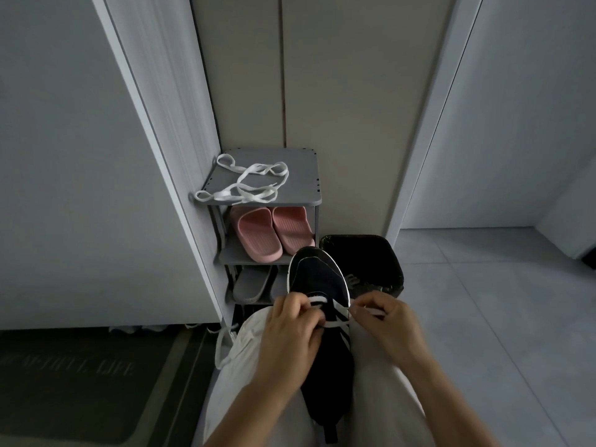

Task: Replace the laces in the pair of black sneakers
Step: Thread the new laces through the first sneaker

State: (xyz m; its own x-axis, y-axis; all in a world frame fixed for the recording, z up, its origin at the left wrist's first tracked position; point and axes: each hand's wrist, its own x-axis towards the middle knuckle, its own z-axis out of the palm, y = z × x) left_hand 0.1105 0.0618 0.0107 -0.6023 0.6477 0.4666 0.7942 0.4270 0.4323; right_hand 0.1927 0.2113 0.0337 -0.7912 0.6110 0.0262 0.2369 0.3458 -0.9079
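A black sneaker (317,282) with white sole edge and white side stripes lies between my knees, toe pointing away. A white lace (335,323) crosses its front eyelets. My left hand (292,333) lies on the left side of the shoe and pinches the lace near the eyelets. My right hand (388,327) pinches the lace's other end just right of the shoe. More loose white laces (248,183) lie tangled on top of the grey shoe rack (303,175). A second black sneaker is not visible.
Pink slippers (274,233) sit on the rack's second shelf, grey slippers (251,283) below. A black bin (371,256) stands right of the rack, behind the shoe. A dark doormat (71,382) lies at lower left. Light floor tiles (500,317) stretch to the right.
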